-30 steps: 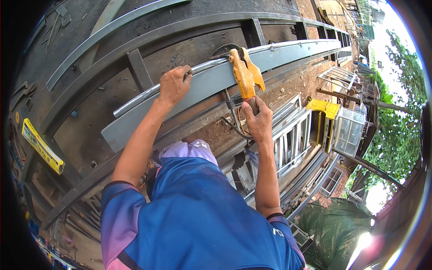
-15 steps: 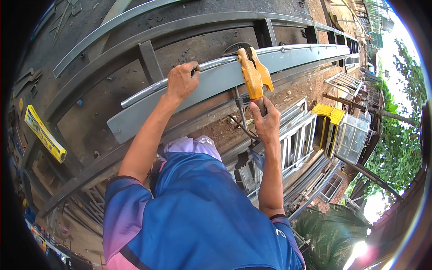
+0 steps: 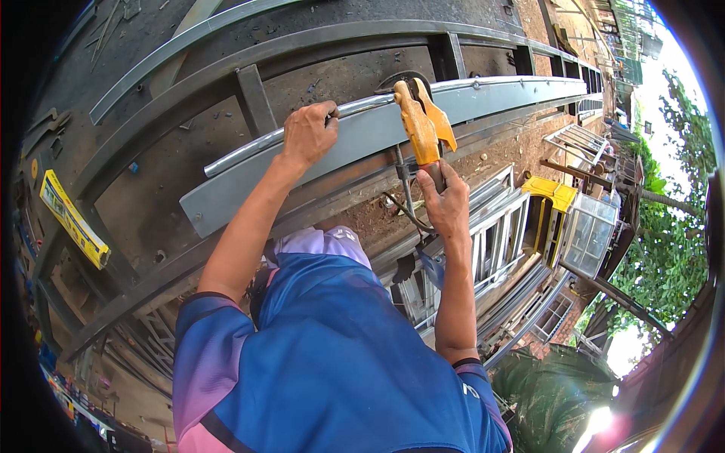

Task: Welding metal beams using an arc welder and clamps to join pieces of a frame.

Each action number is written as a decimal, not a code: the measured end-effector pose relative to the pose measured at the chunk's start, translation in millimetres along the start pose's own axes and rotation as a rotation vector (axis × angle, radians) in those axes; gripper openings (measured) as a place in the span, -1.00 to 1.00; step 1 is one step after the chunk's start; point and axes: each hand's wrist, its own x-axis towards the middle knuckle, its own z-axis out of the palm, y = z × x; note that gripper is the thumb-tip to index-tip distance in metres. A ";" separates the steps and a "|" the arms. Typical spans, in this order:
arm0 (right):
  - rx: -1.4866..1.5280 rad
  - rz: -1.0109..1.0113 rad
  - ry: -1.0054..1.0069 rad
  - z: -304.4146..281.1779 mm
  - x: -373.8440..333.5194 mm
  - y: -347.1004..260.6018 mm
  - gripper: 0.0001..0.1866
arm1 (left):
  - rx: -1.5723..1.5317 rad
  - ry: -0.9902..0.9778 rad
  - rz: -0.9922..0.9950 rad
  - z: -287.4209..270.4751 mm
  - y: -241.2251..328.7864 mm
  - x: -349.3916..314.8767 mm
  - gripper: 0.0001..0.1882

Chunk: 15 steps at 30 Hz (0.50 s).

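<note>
A shiny round metal tube [image 3: 249, 153] lies along the top edge of a long flat grey metal bar [image 3: 226, 196]. My left hand [image 3: 310, 136] closes its curled fingers round the tube, left of centre. My right hand [image 3: 447, 198] grips the dark reddish handle of a yellow clamp-like tool [image 3: 421, 136] with two prongs. Those prongs reach over the bar and meet the tube's line; whether they bite on it I cannot tell. Behind the prongs shows a dark curved edge [image 3: 389, 79], mostly hidden. A dark cable [image 3: 408, 208] hangs below the bar, beside the right hand.
Welded dark steel frames [image 3: 257, 98] with crosspieces stretch beyond the bar. At left lies a yellow printed box [image 3: 72, 219]. White metal frames [image 3: 498, 234] lean at right, near a yellow cabinet-like thing [image 3: 551, 192] and a glazed case [image 3: 589, 230].
The yellow tool has shifted very slightly left along the bar, exposing more of the dark curved edge behind it. My left hand has moved a touch rightward, still on the tube.
</note>
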 end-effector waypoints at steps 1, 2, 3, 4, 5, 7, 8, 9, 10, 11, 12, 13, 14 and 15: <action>-0.011 0.011 -0.009 -1.5 0.6 0.2 -0.63 | 0.003 0.009 0.015 1.3 0.9 0.6 -0.84; -0.013 0.014 -0.003 -1.3 1.4 1.8 -0.63 | -0.001 0.008 0.020 2.2 0.9 0.6 -0.84; -0.017 0.002 0.008 0.9 2.6 4.9 -0.62 | 0.009 0.022 0.030 2.4 -0.4 -0.1 -0.85; -0.022 -0.010 0.020 4.0 3.4 8.5 -0.60 | 0.018 0.036 0.041 2.3 -2.1 -1.0 -0.85; -0.028 -0.022 0.035 5.4 4.3 12.1 -0.59 | 0.026 0.050 0.053 3.0 -2.0 -0.6 -0.86; -0.023 -0.018 0.052 9.5 3.9 18.1 -0.57 | 0.004 0.043 0.049 2.9 0.8 -1.0 -0.86; -0.012 -0.017 0.059 12.0 3.1 19.8 -0.55 | -0.009 0.037 0.035 2.3 2.2 -1.7 -0.86; -0.002 -0.017 0.065 13.4 2.2 19.8 -0.53 | -0.023 0.031 0.022 2.1 3.0 -1.9 -0.86; -0.007 -0.017 0.073 14.8 0.8 17.6 -0.53 | -0.030 0.033 0.028 1.8 1.6 -2.7 -0.86; -0.029 -0.015 0.072 16.6 -2.3 14.6 -0.52 | -0.030 0.031 0.029 1.1 -0.1 -3.6 -0.86; -0.050 -0.012 0.070 17.4 -5.4 11.8 -0.52 | -0.031 0.029 0.029 0.9 -1.1 -4.1 -0.86; -0.071 -0.009 0.067 16.0 -6.4 10.2 -0.51 | -0.030 0.026 0.028 2.6 -1.0 -3.7 -0.86; -0.075 -0.008 0.073 12.4 -5.9 8.3 -0.51 | -0.035 0.026 0.033 5.0 0.5 -2.5 -0.86; -0.102 -0.007 0.068 10.2 -6.0 4.6 -0.52 | -0.030 0.021 0.028 3.9 2.3 -2.1 -0.86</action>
